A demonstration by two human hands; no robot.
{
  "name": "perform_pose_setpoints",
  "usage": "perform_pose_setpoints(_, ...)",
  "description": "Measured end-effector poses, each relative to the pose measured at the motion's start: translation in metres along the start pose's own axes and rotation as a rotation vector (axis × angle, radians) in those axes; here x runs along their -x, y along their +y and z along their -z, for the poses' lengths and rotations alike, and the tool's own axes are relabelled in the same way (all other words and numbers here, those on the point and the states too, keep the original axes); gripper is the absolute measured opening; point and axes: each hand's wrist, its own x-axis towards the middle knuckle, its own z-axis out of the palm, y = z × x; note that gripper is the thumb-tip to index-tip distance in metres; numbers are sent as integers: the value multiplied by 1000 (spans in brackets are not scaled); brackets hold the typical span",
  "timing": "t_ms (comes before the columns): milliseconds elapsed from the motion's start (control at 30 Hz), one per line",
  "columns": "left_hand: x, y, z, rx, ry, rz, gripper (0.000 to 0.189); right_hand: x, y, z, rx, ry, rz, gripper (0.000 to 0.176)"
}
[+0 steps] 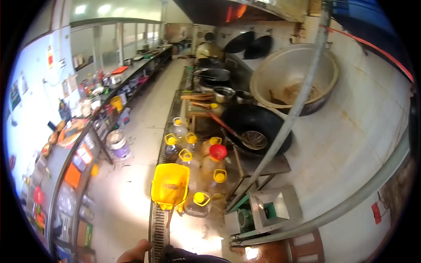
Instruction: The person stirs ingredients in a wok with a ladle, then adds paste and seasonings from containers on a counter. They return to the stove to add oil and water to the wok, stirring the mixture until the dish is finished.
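My left hand [136, 252] shows only in part at the bottom edge, with a thumb or finger pointing up and to the right; its other fingers are cut off by the frame. Just right of it lies a dark rounded thing [193, 256], also cut off, and I cannot tell whether the hand holds it. My right hand is out of sight. Ahead on the floor stands a yellow bucket [170, 182] with a thin stick [170, 215] at its front. Beside it are several clear plastic jugs [188, 160] with yellow handles, one with a red funnel-like top [217, 152].
A floor drain grate [158, 228] runs ahead. To the right, a black wok [232, 115] holds a wire skimmer [254, 140], below a large metal basin [294, 65] and a slanting pipe [293, 111]. On the left, a cluttered counter [85, 131] stands near a white bucket [117, 142].
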Motion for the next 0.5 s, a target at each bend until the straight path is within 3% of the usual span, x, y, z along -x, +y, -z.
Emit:
perform_pose_setpoints(100,-34,12,-37,-116,-53,-299,35,23,-10,-9,24,55,-13,43)
perform_pose_setpoints(167,-107,1,-91,-187,-236,-601,34,41,-16,-11,34,122,-21,42)
perform_pose_setpoints(200,-81,24,-68,-26,-206,-502,34,52,-21,-12,42,172,-26,43)
perform_pose_setpoints(233,-13,73,-5,145,-164,-413,34,63,-28,-11,42,241,-33,43)
perform_pose_setpoints(267,-1,86,4,157,-160,-402,34,76,-35,-10,36,320,-46,43)
perform_pose_setpoints(333,10,90,20,261,37,-535,34,116,-58,-6,11,505,-79,44)
perform_pose_setpoints(400,25,86,44,297,60,-515,34,175,-94,8,-57,658,-128,45)
perform_pose_setpoints(433,26,76,52,329,78,-507,34,211,-114,10,-110,666,-143,46)
perform_pose_setpoints(467,16,57,51,339,79,-503,34,258,-141,22,-295,603,-169,59)
perform_pose_setpoints(500,-1,31,46,331,-55,-470,33,322,-156,12,-280,497,-121,61)
